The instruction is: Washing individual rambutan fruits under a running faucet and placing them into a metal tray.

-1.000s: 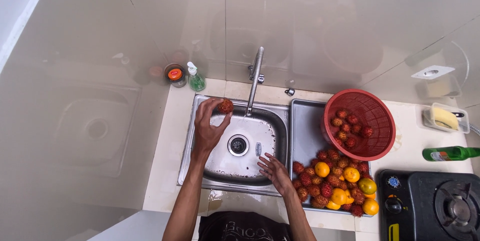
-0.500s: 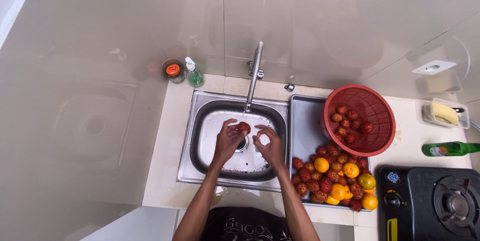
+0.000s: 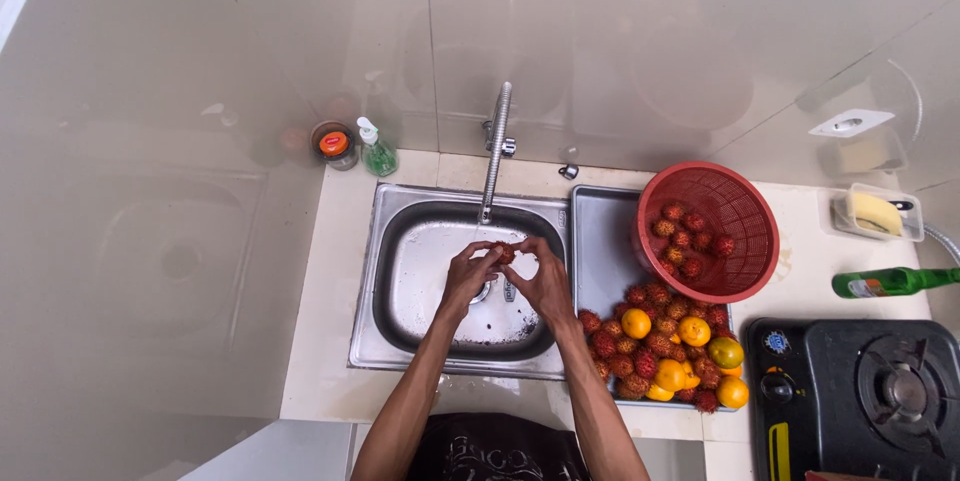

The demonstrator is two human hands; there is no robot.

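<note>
Rambutan, one small red hairy fruit [image 3: 505, 252], sits pinched between both hands over the stainless steel sink basin [image 3: 420, 291] set in the pale cream bench [image 3: 330, 341]. Beside the basin, the steel draining tray [image 3: 600, 241] carries a heap of red rambutans and orange citrus fruits [image 3: 665, 346], with a red plastic mesh colander [image 3: 745, 216] holding more rambutans resting partly on it. A black gas stove [image 3: 870, 381] stands at the far right, and the curved metal tap [image 3: 494, 146] reaches over the basin. The left hand [image 3: 468, 276] curls narrowly around the fruit's left side; the right hand [image 3: 542, 279] closes on its right side, fingertips meeting on it. The fruit looks light and firm, its soft spines likely slippery when wet; a hold around its middle with fingertips seems the surest. A green soap bottle [image 3: 378, 153] and an orange-lidded jar [image 3: 334, 145] stand at the wall.
</note>
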